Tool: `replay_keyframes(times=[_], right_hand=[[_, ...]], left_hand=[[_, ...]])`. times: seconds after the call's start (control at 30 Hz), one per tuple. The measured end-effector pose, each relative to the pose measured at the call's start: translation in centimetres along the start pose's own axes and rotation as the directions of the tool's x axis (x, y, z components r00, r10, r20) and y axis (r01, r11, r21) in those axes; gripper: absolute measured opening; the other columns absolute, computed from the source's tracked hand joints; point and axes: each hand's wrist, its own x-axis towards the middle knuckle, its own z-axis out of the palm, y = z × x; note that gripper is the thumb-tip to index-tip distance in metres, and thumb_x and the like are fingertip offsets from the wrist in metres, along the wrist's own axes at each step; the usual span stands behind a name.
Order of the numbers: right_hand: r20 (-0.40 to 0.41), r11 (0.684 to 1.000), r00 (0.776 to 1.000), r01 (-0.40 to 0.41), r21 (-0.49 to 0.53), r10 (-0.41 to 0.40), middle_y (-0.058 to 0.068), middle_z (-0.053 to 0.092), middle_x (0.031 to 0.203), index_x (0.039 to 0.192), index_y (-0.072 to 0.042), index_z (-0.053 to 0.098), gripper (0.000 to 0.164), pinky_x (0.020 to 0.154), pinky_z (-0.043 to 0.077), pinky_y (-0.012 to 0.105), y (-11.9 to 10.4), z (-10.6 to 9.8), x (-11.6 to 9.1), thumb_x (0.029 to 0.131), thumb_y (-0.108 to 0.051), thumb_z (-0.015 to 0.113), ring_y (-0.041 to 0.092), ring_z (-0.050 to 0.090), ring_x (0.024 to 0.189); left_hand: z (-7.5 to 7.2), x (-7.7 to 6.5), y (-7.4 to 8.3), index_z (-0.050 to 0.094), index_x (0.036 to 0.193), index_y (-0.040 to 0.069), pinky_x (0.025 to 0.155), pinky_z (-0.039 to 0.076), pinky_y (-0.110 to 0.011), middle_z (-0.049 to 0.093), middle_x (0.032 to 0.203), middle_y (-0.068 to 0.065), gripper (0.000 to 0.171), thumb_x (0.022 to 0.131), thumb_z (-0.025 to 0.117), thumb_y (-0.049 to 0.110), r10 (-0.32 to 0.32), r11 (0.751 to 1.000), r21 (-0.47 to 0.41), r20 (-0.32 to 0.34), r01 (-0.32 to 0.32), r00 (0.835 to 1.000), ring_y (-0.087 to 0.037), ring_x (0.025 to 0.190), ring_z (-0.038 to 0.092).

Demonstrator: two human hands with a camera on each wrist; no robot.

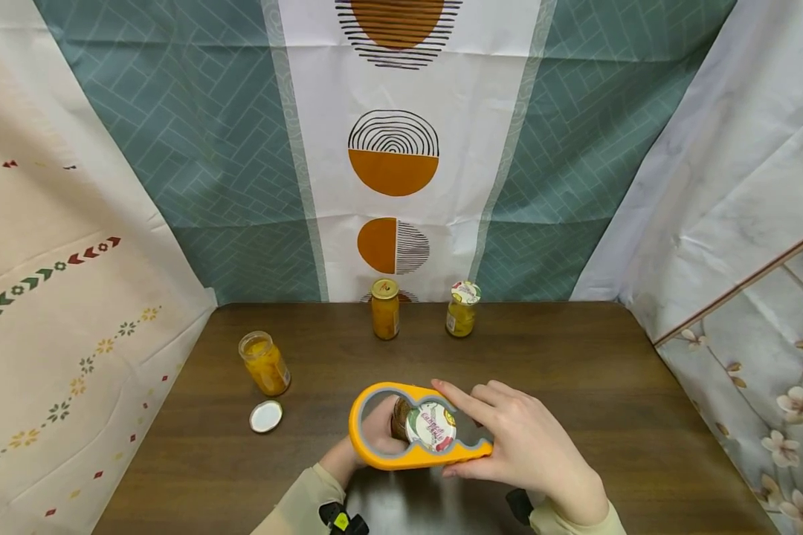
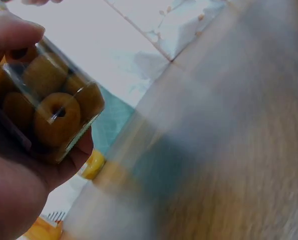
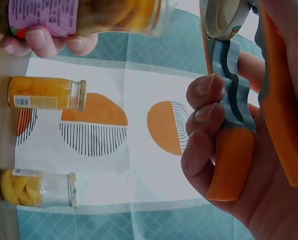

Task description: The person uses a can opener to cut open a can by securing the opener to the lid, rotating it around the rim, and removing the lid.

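My left hand [image 2: 16, 192] grips a glass jar [image 2: 58, 95] of brown, round fruit with holes in the middle. The jar has a purple label, and its bare glass mouth shows in the right wrist view. Curled around the handles of an orange and grey jar opener [image 1: 401, 462] is my right hand [image 1: 535, 438]. A printed white lid [image 1: 431, 426] sits between the opener's wavy grey inner edges, apart from the jar in the right wrist view. From the head, opener and lid overlap the jar and part of my left hand.
An open jar [image 1: 265, 369] of orange-yellow fruit stands at the left of the brown table [image 1: 542, 364], a white lid [image 1: 265, 416] lying near it. Two lidded jars, one with a gold lid [image 1: 384, 288] and one with a patterned lid [image 1: 465, 293], stand at the back by the curtain.
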Motion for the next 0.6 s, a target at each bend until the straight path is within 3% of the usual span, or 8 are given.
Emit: replay_keyframes(times=[0.1, 0.17, 0.23, 0.33, 0.47, 0.6], right_hand=[[-0.013, 1.0, 1.0, -0.003, -0.006, 0.003, -0.021, 0.047, 0.084, 0.159, -0.032, 0.053, 0.101, 0.06, 0.033, 0.015, 0.1, -0.1, 0.0, 0.075, -0.084, 0.076, 0.001, 0.039, 0.074], [-0.007, 1.0, 1.0, -0.009, -0.007, 0.009, -0.022, 0.047, 0.084, 0.159, -0.033, 0.052, 0.101, 0.061, 0.033, 0.015, 0.1, -0.1, -0.1, 0.075, -0.084, 0.075, 0.0, 0.039, 0.074], [0.004, 1.0, 1.0, -0.02, -0.013, 0.02, -0.022, 0.046, 0.084, 0.16, -0.034, 0.051, 0.101, 0.061, 0.034, 0.016, 0.2, -0.1, -0.1, 0.075, -0.084, 0.075, 0.0, 0.039, 0.074], [0.014, 0.999, 0.999, -0.032, -0.018, 0.032, -0.023, 0.046, 0.084, 0.16, -0.035, 0.05, 0.102, 0.062, 0.035, 0.016, 0.3, 0.0, -0.1, 0.075, -0.085, 0.075, 0.0, 0.04, 0.074], [0.012, 0.999, 0.999, -0.036, -0.02, 0.036, -0.022, 0.046, 0.084, 0.16, -0.035, 0.05, 0.103, 0.062, 0.036, 0.017, 0.4, 0.1, -0.1, 0.074, -0.084, 0.076, 0.0, 0.041, 0.075], [0.012, 0.999, 0.999, -0.036, -0.024, 0.036, -0.022, 0.047, 0.084, 0.16, -0.035, 0.051, 0.102, 0.062, 0.036, 0.017, 0.3, 0.1, -0.1, 0.074, -0.085, 0.076, 0.0, 0.041, 0.075]], left_hand=[[-0.5, 0.2, -0.4, 0.061, 0.13, -0.002, 0.1, 0.052, -0.031, 0.073, 0.12, -0.009, 0.058, 0.076, 0.081, 0.004, -0.014, 0.998, -0.061, -0.04, 0.011, 0.999, -0.019, 0.108, 0.067], [-0.6, 0.0, -0.1, 0.056, 0.133, -0.002, 0.102, 0.051, -0.032, 0.071, 0.122, -0.01, 0.064, 0.076, 0.084, 0.004, -0.102, 0.988, -0.124, -0.101, 0.089, 0.99, -0.021, 0.11, 0.066], [-0.9, -0.1, -0.2, 0.052, 0.136, 0.0, 0.1, 0.052, -0.03, 0.069, 0.122, -0.009, 0.068, 0.077, 0.085, 0.005, -0.184, 0.977, -0.138, -0.19, 0.16, 0.964, -0.021, 0.11, 0.066], [-1.6, -0.3, -0.3, 0.052, 0.14, 0.004, 0.1, 0.051, -0.03, 0.068, 0.125, -0.009, 0.072, 0.078, 0.087, 0.007, -0.272, 0.962, -0.126, -0.36, 0.242, 0.892, -0.023, 0.112, 0.065], [-2.5, -0.3, -0.7, 0.051, 0.146, 0.008, 0.102, 0.05, -0.036, 0.067, 0.129, -0.013, 0.076, 0.079, 0.087, 0.005, -0.297, 0.952, -0.11, -0.55, 0.285, 0.78, -0.028, 0.117, 0.064], [-3.3, -0.3, -1.3, 0.048, 0.147, 0.012, 0.103, 0.048, -0.043, 0.061, 0.134, -0.014, 0.072, 0.086, 0.083, -0.003, -0.31, 0.947, -0.143, -0.632, 0.286, 0.71, -0.03, 0.123, 0.06]])
